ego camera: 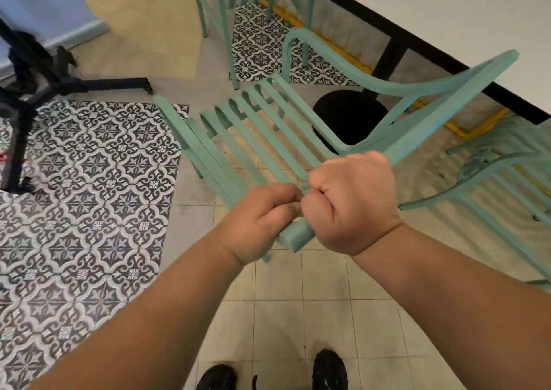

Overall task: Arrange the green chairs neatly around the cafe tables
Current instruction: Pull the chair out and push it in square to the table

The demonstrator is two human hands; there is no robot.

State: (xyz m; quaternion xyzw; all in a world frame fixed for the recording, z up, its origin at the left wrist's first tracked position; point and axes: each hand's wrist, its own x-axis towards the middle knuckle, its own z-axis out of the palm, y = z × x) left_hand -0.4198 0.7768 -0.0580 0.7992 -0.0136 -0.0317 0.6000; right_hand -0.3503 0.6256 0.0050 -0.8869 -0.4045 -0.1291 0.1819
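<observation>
Seen via my head cam: black shoes (329, 370) on pale tile at btm edge. Just ahead, left hand (262, 219) & right hand (354, 202) are clenched side by side, touching, round the back rail of a green chair (262, 133). Its slats run away from me, beside the white table (447, 11) and near its round black base (348, 115). A 2nd green chair (492, 175) stands at right, more chairs (220, 8) farther off.
</observation>
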